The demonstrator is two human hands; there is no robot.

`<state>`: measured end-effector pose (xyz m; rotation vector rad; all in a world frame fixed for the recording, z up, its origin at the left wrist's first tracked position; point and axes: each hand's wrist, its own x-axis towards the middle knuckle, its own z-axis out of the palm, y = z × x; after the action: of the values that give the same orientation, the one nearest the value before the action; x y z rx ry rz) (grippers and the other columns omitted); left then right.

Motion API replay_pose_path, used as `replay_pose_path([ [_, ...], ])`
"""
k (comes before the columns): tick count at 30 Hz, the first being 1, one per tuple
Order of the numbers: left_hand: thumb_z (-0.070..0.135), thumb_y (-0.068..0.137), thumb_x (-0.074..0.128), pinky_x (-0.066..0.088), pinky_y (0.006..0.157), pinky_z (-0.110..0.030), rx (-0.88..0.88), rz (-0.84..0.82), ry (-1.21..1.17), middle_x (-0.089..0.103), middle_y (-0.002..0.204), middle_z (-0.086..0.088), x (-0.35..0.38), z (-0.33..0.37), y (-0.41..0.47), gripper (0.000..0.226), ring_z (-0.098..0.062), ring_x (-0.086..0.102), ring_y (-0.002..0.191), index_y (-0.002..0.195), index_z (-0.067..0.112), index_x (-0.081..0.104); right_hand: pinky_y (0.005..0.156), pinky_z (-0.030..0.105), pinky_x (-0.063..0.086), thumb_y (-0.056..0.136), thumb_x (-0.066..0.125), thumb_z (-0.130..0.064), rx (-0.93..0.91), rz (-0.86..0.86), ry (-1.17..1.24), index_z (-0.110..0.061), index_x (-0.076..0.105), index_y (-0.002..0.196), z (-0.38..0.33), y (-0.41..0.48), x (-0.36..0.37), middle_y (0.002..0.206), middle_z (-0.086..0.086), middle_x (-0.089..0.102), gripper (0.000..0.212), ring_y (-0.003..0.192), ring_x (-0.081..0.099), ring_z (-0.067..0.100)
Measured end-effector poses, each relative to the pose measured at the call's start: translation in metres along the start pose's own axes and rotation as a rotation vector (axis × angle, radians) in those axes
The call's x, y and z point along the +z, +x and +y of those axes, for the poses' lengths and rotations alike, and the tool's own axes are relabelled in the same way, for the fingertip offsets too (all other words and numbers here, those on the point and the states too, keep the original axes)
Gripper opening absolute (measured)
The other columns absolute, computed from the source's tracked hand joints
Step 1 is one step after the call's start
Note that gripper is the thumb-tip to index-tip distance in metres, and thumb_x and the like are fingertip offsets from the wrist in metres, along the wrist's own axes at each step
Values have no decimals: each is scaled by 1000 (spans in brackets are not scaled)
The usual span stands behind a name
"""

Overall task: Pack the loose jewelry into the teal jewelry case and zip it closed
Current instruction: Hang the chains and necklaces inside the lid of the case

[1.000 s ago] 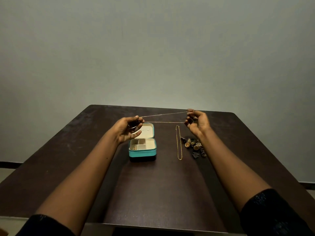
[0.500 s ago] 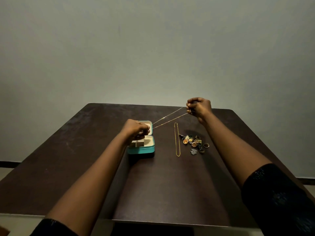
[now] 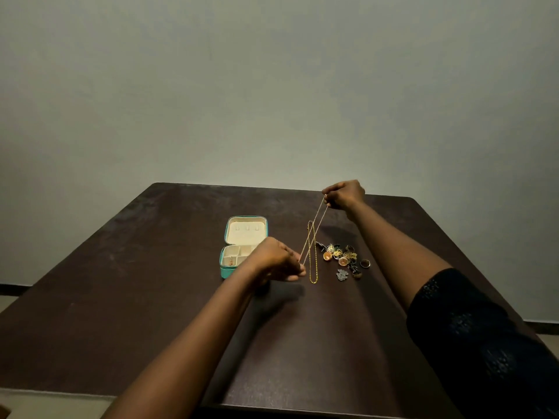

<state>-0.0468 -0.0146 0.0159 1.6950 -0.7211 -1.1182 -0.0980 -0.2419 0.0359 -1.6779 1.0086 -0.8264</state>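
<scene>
While the thin chain (image 3: pixel 311 229) is stretched doubled between both hands, best slacken it and coil it into the open teal case (image 3: pixel 225 271) without tangling. Left hand (image 3: pixel 278 261) grip pinches the near end just beside the case. Right hand (image 3: pixel 343 195) grip pinches the far end, raised. Thicker chain (image 3: pixel 313 281) and earring pile (image 3: pixel 340 257) lie on the surface (image 3: pixel 151 297).

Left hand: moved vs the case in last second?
Yes. The left hand, pinching the thin chain, shifted from the left lid edge of the teal case to its near right corner.

No legible text, label, brand, number or sign is present on the teal jewelry case (image 3: pixel 245 235), the loose jewelry (image 3: pixel 343 258), the desk (image 3: pixel 136 297) or the wall (image 3: pixel 272 86).
</scene>
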Motion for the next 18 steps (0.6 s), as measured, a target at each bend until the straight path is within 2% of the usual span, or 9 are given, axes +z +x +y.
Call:
replay_pose_path([
  [1,-12,82,59,55,52,-21,-9,30,30,64,60,-9,5,-1,3,13,-11,65,48,76,-1,59,53,19,56,80,61,10,-11,-5,-49,6,70,90,3,3,4,76,13,66,14,68,64,23],
  [3,-4,81,63,57,63,-27,-25,87,155,65,70,-11,15,-5,10,3,-17,64,59,81,-2,63,65,28,59,81,63,9,-34,-29,-150,6,70,94,11,6,13,88,18,69,16,77,67,26],
  [5,4,79,69,57,74,-29,-27,130,286,68,80,-8,22,-12,16,8,-17,66,67,86,1,68,75,34,59,82,62,7,-56,-39,-240,4,71,96,20,8,24,95,19,70,16,83,68,26],
  [7,11,79,71,55,71,-19,-4,147,380,69,79,0,25,-17,22,6,-4,64,61,83,7,72,76,33,59,84,62,4,-85,-30,-312,1,72,96,28,12,34,96,17,71,16,85,70,24],
  [8,12,81,70,54,68,-18,-7,166,365,69,80,1,25,-18,23,5,-3,63,59,81,8,72,76,32,58,85,61,4,-100,-32,-340,0,72,96,29,14,39,96,17,71,16,86,70,24],
  [11,20,81,70,50,74,-25,2,260,413,72,93,-9,21,-17,28,18,-19,67,84,92,6,73,81,28,56,85,61,3,-157,-81,-448,-2,73,98,29,22,50,98,16,72,18,84,67,19],
  [13,20,82,69,48,71,-23,1,305,395,72,97,-12,18,-17,30,21,-21,66,83,95,4,73,81,24,52,85,61,2,-188,-109,-508,-2,72,100,28,28,58,100,16,71,18,82,62,16],
  [15,20,80,70,49,72,-25,-1,310,434,72,98,-14,18,-20,33,22,-23,66,85,95,3,73,80,23,52,87,60,-1,-207,-149,-557,-2,72,100,29,33,66,102,15,71,17,88,66,19],
  [18,20,76,72,52,78,-32,-10,342,483,71,97,-14,23,-29,37,23,-27,66,94,93,4,73,86,32,54,86,63,-4,-256,-223,-705,-8,74,97,36,40,76,102,12,72,16,94,67,20],
])
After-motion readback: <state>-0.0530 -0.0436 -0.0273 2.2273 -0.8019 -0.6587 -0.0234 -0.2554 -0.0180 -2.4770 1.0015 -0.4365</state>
